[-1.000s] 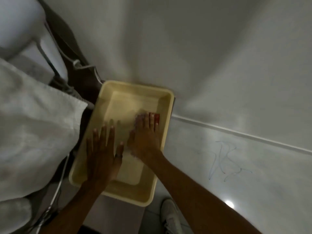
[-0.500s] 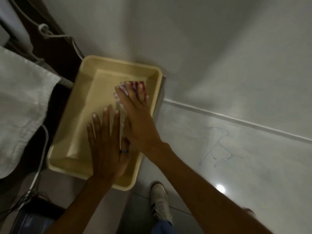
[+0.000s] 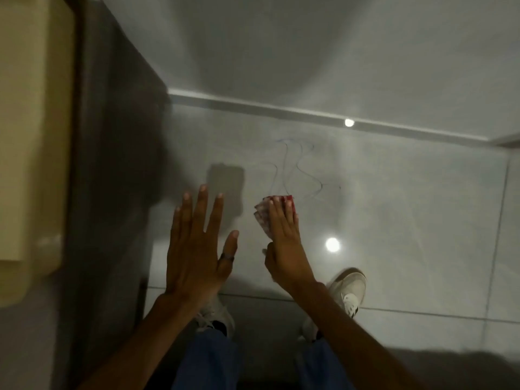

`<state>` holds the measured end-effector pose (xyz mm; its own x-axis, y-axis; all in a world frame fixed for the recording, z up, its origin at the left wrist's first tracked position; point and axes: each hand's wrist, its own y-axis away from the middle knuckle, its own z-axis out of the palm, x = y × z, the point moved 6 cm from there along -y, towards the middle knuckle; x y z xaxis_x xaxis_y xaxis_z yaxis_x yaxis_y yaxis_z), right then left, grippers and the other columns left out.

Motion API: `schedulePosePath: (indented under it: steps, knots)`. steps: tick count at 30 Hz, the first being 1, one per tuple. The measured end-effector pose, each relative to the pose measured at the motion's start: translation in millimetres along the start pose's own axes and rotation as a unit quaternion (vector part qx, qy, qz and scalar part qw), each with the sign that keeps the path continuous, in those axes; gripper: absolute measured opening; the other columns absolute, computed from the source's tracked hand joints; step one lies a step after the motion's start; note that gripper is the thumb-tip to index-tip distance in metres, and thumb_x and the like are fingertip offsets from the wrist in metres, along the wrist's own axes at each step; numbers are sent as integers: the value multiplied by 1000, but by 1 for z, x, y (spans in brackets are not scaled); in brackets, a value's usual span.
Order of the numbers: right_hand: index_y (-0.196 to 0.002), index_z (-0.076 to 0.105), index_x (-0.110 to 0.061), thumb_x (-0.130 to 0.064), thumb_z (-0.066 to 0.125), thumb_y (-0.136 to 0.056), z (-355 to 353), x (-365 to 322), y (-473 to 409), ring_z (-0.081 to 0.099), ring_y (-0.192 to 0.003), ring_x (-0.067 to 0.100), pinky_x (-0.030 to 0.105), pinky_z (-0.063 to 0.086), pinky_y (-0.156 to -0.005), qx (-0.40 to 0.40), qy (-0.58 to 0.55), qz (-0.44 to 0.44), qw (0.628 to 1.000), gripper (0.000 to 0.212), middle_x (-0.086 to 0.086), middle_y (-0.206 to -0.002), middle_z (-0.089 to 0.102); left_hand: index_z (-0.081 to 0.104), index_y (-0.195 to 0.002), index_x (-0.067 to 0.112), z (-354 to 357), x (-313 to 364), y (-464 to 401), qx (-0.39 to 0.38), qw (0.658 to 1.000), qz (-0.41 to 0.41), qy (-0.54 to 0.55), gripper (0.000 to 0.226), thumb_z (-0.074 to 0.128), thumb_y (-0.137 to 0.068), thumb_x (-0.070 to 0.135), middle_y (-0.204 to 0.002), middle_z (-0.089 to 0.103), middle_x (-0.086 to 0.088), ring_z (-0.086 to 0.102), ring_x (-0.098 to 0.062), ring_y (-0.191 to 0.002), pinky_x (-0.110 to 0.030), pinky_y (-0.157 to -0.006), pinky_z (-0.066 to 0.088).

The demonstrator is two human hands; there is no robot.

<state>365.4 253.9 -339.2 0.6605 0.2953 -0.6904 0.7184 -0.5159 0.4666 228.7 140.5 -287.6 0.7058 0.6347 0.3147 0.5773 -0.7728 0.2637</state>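
The left hand [image 3: 194, 249] is seen held out flat, palm down, fingers straight and spread, nothing in it; a dark ring [image 3: 226, 257] is worn on its thumb. The right hand [image 3: 284, 243] is seen just beside it, apart. A red-and-white cloth [image 3: 264, 216] is held under the right hand's fingers [image 3: 277, 218], which are laid straight across its top, with the thumb tucked in at the near edge (so the cloth is pinched, not just touched). The cloth is seen above the grey floor tile [image 3: 394, 206], just short of a thin scribble [image 3: 298, 167] drawn on that tile. Whether the tile is touched by the cloth cannot be told.

A cream tray [image 3: 31, 136] is cut off at the left edge, on a dark cabinet [image 3: 112, 136], well apart from both hands. Two white shoes [image 3: 349, 288] and blue trousers [image 3: 205, 358] are seen below the arms. A round light reflection [image 3: 332, 244] is seen on the tile near the right hand.
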Motion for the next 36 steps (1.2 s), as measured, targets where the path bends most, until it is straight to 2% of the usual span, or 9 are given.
schedulePosePath:
  steps: [6, 10, 14, 20, 24, 28, 31, 34, 36]
  knots:
    - [-167, 1, -15, 8, 53, -94, 27, 132, -13, -20, -161, 19, 54, -1, -137, 68, 35, 74, 994, 92, 1, -175, -10, 5, -171, 21, 136, -18, -19, -72, 997, -9, -22, 78, 24, -106, 58, -181, 1, -12, -7, -35, -167, -53, -136, 5]
    - [-168, 10, -7, -5, 30, -93, 27, 191, -32, -15, -161, 23, 48, -6, -136, 159, 64, 81, 982, 78, 14, -178, 2, 14, -172, 13, 202, -40, -47, -72, 996, -15, -44, 80, 36, -104, 49, -181, 7, -18, 2, -43, -167, -55, -136, 7]
    - [-167, 11, -4, 11, 46, -90, 11, 243, -67, -12, -162, 27, 51, -3, -136, 206, 108, 57, 971, 86, 21, -178, 8, 16, -171, 4, 248, -64, -91, -38, 996, -13, -76, 81, 37, -104, 46, -178, 11, -25, 8, -50, -165, -61, -135, 10]
    - [-170, 11, -10, -42, 28, -105, -9, 297, -107, -2, -167, 31, 56, 0, -137, 177, 220, 43, 958, 73, 15, -179, 5, 8, -171, 3, 287, -88, -116, 56, 990, -120, -56, 80, 28, -111, 51, -178, 7, -28, 7, -47, -166, -62, -136, 7]
    - [-170, 14, -15, -48, 15, -108, -46, 322, -120, 2, -167, 33, 58, 9, -135, 320, 178, 218, 905, 70, 12, -180, 9, 9, -172, 10, 294, -95, -114, 115, 984, -110, -80, 78, 24, -110, 55, -179, 12, -23, 11, -42, -167, -60, -135, 9]
    - [-169, 19, -18, -45, 21, -110, -22, 291, -137, 8, -167, 32, 58, 8, -136, 187, 296, -18, 937, 65, 12, -179, 16, 10, -172, 11, 295, -96, -115, 135, 982, -98, -84, 78, 25, -109, 55, -179, 13, -21, 12, -40, -167, -61, -135, 11]
    - [-170, 19, -19, -43, 24, -110, -29, 294, -135, 7, -167, 31, 57, 8, -136, 236, 265, 83, 931, 64, 11, -179, 14, 10, -172, 11, 294, -95, -114, 140, 982, -100, -83, 78, 27, -109, 54, -180, 12, -21, 11, -39, -167, -60, -135, 10]
    - [-170, 18, -18, -46, 20, -109, -2, 271, -136, 7, -167, 29, 55, 8, -136, 179, 321, -19, 930, 67, 11, -180, 14, 12, -172, 9, 294, -93, -115, 146, 981, -96, -84, 78, 30, -109, 53, -179, 14, -21, 12, -39, -167, -60, -136, 10]
    - [-170, 18, -19, -46, 17, -109, -3, 269, -141, 6, -167, 28, 56, 10, -136, 196, 295, 20, 935, 67, 9, -180, 14, 13, -171, 9, 293, -94, -114, 147, 980, -101, -86, 78, 32, -109, 52, -179, 14, -22, 12, -40, -167, -60, -135, 11]
